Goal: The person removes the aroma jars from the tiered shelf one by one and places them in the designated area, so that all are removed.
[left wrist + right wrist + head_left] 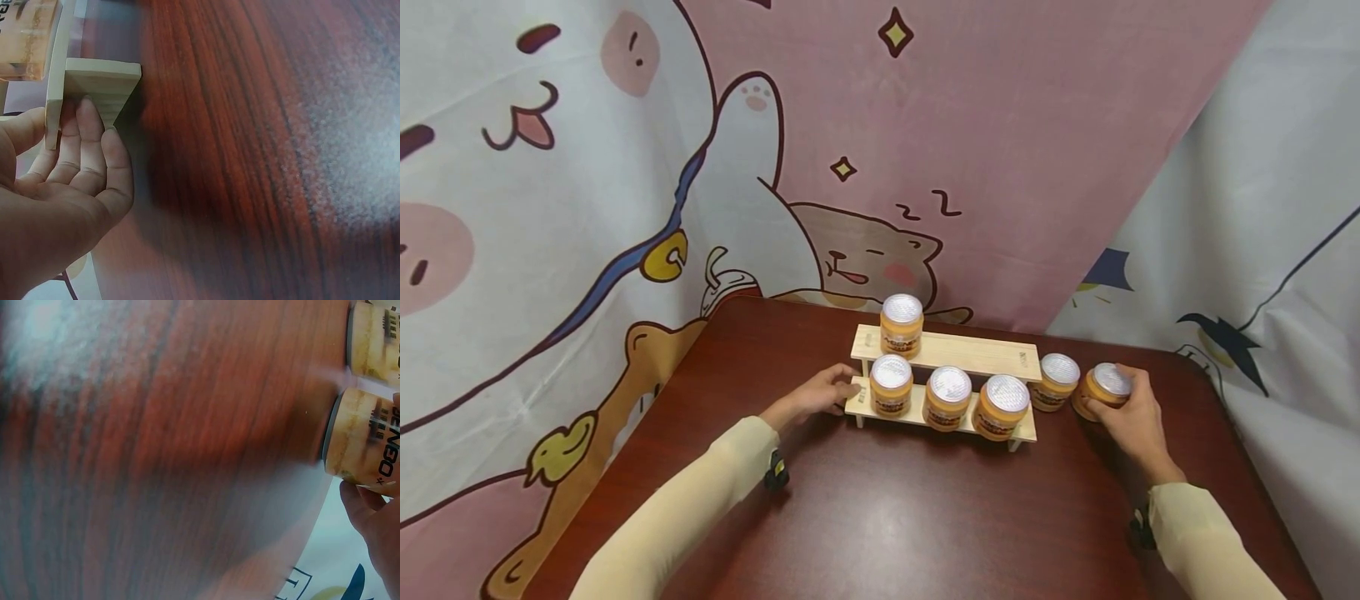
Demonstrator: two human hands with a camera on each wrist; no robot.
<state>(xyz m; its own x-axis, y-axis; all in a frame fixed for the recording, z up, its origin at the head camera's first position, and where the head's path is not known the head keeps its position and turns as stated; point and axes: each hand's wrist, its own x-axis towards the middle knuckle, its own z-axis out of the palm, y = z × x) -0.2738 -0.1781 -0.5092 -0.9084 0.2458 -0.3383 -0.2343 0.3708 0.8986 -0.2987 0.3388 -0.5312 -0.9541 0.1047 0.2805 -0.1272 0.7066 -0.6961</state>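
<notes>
Left hand [820, 393] rests flat-fingered against the pale wooden rack's [958, 357] end – right hand [1131, 417] grips a round, silver-lidded jar [1101, 388] on the glossy table [887, 517].

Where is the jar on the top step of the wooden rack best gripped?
Grip the top-step jar round its orange side wall just below the silver lid, coming from above and in front. It stands upright and alone on that step, with the curtain close behind.
</notes>
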